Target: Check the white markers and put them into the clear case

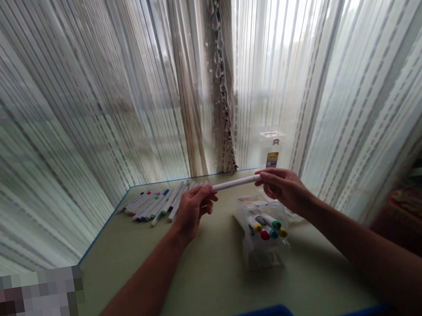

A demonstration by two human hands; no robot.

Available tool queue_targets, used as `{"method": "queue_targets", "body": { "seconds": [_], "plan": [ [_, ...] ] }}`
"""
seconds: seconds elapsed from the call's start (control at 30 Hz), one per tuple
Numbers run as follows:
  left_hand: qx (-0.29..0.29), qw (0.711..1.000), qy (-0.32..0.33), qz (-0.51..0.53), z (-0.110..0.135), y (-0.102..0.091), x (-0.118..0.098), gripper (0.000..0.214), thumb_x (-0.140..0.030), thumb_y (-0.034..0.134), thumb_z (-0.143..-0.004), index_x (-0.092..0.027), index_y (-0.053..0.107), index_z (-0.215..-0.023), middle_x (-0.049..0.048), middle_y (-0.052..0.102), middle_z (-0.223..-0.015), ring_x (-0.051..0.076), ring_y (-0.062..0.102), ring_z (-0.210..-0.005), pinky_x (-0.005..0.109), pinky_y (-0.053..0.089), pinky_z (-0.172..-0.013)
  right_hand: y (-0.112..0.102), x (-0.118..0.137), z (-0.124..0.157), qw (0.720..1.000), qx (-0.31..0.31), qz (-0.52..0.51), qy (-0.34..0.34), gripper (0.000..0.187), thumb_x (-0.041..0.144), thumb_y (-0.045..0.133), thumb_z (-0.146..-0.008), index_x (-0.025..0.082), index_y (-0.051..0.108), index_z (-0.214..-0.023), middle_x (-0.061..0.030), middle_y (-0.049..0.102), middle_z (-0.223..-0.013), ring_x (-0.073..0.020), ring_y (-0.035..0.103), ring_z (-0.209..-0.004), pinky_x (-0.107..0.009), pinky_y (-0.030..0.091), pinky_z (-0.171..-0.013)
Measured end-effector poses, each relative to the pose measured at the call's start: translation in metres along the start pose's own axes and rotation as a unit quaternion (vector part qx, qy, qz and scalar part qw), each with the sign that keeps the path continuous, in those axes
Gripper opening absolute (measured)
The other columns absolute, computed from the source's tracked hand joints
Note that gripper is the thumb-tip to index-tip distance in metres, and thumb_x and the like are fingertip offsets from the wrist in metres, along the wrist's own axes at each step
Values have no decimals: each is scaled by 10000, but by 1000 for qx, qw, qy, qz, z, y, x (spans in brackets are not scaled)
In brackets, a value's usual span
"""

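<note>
The left hand [193, 209] and the right hand [285, 188] each pinch one end of a white marker [235, 182] above a clear box [264, 232] with markers inside.

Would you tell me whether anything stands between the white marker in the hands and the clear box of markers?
Nothing visible does. The left hand and right hand hold the white marker by its ends, with only open space toward the clear box; loose markers lie off to the left.
</note>
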State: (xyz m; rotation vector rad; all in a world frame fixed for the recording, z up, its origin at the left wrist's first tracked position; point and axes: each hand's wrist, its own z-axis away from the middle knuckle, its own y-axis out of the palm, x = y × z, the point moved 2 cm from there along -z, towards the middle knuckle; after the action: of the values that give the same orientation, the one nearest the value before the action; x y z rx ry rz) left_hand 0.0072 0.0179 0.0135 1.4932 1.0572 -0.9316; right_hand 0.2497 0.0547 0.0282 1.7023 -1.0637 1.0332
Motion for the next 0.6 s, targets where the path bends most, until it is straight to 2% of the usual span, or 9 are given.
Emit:
{"method": "queue_targets", "body": {
  "seconds": [0.43,0.6],
  "plan": [
    [-14,1000,7,2,2,1,0,386,-478,755,-731,-99,687,-707,51,636,-638,67,474,-461,215,343,-448,6,1,4,999,12,20,32,290,417,852,-661,157,757,-746,-89,733,-699,-70,459,-404,-223,323,-377],
    [-21,1000,15,7,2,1,-1,364,-458,771,-722,-103,690,-704,46,638,-644,61,466,-458,215,336,-445,6,2,4,998,13,29,48,305,418,860,-645,156,768,-771,-95,740,-719,-72,468,-408,-227,334,-383]
  ]
}}
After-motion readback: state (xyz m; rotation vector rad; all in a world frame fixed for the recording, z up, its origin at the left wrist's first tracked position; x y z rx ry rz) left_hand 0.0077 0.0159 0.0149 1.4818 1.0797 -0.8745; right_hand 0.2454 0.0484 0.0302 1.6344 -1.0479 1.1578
